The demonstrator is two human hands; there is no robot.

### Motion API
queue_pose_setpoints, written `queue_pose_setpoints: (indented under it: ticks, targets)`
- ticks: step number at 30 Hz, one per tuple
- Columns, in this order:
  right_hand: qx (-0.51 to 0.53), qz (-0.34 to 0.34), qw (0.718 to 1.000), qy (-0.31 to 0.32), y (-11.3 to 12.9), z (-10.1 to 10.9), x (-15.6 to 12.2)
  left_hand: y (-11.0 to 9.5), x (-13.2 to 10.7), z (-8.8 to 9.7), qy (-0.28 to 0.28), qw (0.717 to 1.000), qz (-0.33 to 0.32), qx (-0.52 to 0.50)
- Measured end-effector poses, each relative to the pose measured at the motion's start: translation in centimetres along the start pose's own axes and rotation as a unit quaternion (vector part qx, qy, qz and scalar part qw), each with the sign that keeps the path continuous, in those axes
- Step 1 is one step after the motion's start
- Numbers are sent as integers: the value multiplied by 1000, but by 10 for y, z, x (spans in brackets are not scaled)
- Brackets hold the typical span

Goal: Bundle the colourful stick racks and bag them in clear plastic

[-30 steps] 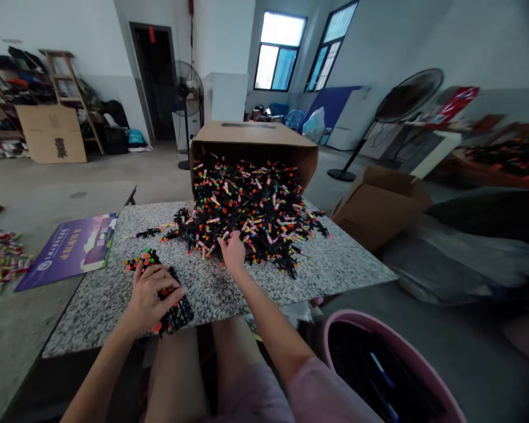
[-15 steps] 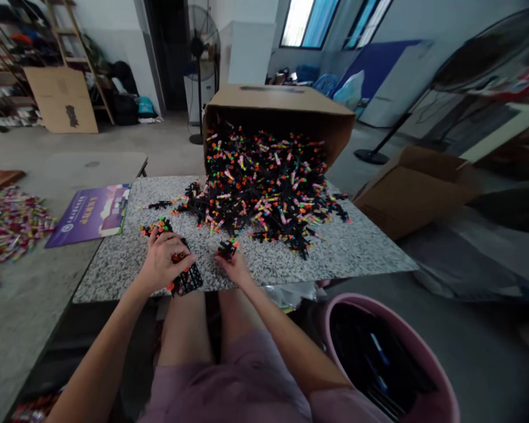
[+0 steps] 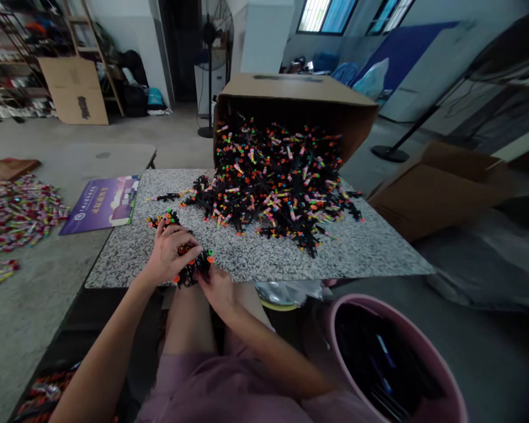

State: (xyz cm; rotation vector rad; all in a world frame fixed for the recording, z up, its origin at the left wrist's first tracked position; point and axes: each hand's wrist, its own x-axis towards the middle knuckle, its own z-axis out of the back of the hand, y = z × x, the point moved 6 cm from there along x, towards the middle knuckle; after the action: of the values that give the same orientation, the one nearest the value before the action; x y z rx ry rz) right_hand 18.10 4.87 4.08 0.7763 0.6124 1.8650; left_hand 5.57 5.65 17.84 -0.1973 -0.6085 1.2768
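Note:
My left hand (image 3: 173, 254) is at the table's near-left edge, its fingers curled over a cluster of small black toy guns with orange ends (image 3: 184, 249). Under that hand lies a black slotted holder, now mostly covered. My right hand (image 3: 218, 289) is closed on a black toy gun (image 3: 203, 262) with orange and green tips, held against the cluster. More such toys (image 3: 165, 218) rest just beyond my left fingers. A large heap of black toy guns with pink, yellow and orange parts (image 3: 273, 188) spills from a tipped cardboard box (image 3: 300, 88).
The speckled table (image 3: 361, 252) holds the heap. On the left, a purple printed board (image 3: 99, 202) lies beside a pile of red and yellow pieces (image 3: 17, 214). A pink bin (image 3: 449, 376) stands near right, and an open carton (image 3: 423, 188) sits beyond the table's right edge.
My right hand has moved left with its toy gun and now meets my left hand at the cluster. The left hand stays over the holder. The view has shifted slightly.

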Motion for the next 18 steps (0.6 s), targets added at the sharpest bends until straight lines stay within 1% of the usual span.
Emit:
queue_pose_setpoints:
  ticks: [3, 5, 7, 10, 13, 16, 18]
  targets:
    - [-89, 25, 995, 27, 11, -5, -2, -2, 1, 2, 7, 1000, -18, -20]
    - [-115, 32, 991, 54, 17, -7, 0, -3, 3, 1, 15, 999, -32, -23]
    - [-120, 28, 990, 74, 21, -7, 4, -2, 5, -1, 20, 999, -41, -13]
    - [-105, 20, 990, 90, 25, -8, 9, 0, 9, -3, 12, 999, -41, 9]
    - [-86, 19, 992, 91, 26, -12, 6, 1, 13, -5, 7, 999, -31, 25]
    - [-40, 19, 995, 92, 18, -13, 2, -1, 13, -3, 21, 999, -17, 29]
    - [13, 50, 993, 110, 8, -7, 9, -2, 10, 3, 31, 999, -11, 5]
